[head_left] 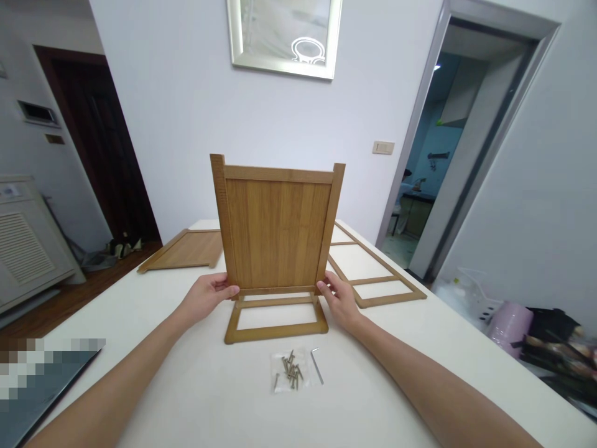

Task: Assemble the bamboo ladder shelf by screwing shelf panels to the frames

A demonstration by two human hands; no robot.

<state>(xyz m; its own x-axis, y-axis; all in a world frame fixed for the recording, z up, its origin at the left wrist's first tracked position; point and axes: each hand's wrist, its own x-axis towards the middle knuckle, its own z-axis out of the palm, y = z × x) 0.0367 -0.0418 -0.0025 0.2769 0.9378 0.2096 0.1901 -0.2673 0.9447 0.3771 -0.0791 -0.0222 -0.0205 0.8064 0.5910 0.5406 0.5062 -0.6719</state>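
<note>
A wooden panel (278, 233) with a raised frame and two posts stands upright in front of me. My left hand (205, 298) pinches its lower left corner, thumb on the near face. At the lower right corner my right hand (339, 302) grips it the same way. Below and partly behind the panel lies an open wooden frame (277, 335) on the table; whether the two touch is unclear. Nearer to me are a clear plastic bag of screws (291, 372) and an L-shaped hex key (318, 366).
Another wooden panel (184, 250) lies at the left on the white table (205, 386). A second open frame (394, 289) lies at the right. A dark flat object (56, 386), partly pixelated, sits at the left edge. The wall (163, 124) rises behind the table.
</note>
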